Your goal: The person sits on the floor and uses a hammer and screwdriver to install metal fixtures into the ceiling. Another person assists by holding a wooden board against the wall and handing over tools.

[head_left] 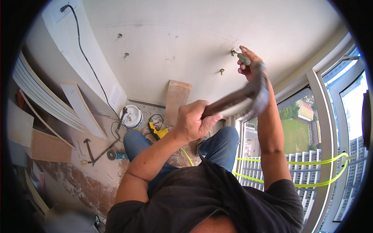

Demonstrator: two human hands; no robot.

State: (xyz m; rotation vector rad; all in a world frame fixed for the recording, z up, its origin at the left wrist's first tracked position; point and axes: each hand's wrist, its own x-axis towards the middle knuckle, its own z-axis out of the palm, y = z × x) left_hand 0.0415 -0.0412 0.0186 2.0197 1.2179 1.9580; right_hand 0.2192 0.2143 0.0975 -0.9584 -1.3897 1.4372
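My left hand point(196, 121) is closed around the brown handle of a hammer point(229, 101), whose head is smeared by motion in front of my right forearm. Up at the white wall point(194, 42), my right hand point(250, 62) holds a small tool with a green handle point(243, 59) between its fingers. The tool's far end points at a metal anchor bolt point(233, 52) sticking out of the wall. Just below that is another bolt point(222, 71). Two more, an upper bolt point(120, 35) and a lower bolt point(126, 55), protrude farther left.
A wooden board point(178, 101) leans on the wall beside a white bucket point(134, 116) and a yellow power tool point(158, 133). Long panels point(48, 91) stand at left; a hammer point(89, 151) lies nearby. At right, a yellow-green strap point(311, 162) crosses the window point(291, 132).
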